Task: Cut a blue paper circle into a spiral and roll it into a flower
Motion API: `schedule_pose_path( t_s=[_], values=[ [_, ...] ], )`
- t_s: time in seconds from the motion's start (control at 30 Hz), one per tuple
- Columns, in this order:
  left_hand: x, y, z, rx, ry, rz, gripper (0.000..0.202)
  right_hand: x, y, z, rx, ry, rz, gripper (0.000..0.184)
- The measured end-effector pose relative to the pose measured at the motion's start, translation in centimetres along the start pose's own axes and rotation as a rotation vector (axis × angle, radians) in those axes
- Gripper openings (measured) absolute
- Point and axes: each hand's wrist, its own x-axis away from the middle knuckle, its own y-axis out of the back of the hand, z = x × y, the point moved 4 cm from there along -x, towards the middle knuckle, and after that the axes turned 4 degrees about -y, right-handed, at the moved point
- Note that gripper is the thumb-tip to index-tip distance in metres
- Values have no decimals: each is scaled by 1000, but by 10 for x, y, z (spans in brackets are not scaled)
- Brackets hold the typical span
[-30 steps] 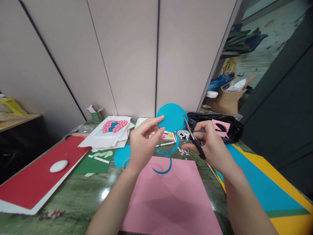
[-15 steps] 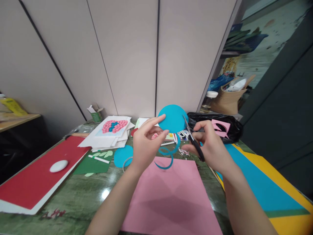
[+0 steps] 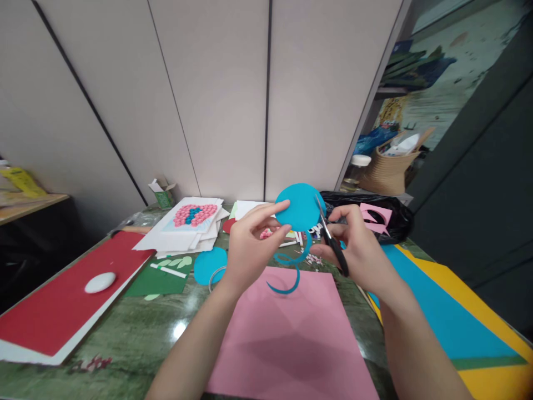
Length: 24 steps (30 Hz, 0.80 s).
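My left hand (image 3: pixel 250 247) pinches the left edge of a round blue paper disc (image 3: pixel 300 206), held up above the table. My right hand (image 3: pixel 360 247) grips black scissors (image 3: pixel 331 239) whose blades meet the disc's right edge. A thin curled blue strip (image 3: pixel 291 269) dangles from the disc's lower edge, over a pink paper sheet (image 3: pixel 291 333) lying flat below both hands.
On the green marble table (image 3: pixel 137 328) lie a red sheet (image 3: pixel 58 303) with a white oval object (image 3: pixel 100 282), a green sheet (image 3: pixel 160 278), a second blue disc (image 3: pixel 208 264), a white paper stack (image 3: pixel 187 228), and blue and yellow sheets (image 3: pixel 449 319) at right. A black bag (image 3: pixel 370 214) sits behind.
The blue disc has turned and shifted slightly right and down in my left hand. The hanging strip has grown longer and curled differently. The scissors stayed at the disc's right edge.
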Motion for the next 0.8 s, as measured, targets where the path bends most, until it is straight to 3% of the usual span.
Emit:
schedule_pose_path(
  t_s=[0.3,0.8],
  values=[
    [0,3,2,-37,-23,-30,17,0,2,-1,57,29,-30,49],
    [0,5,2,9,24,-106,20,0,1,-8,56,55,-30,49]
  ],
)
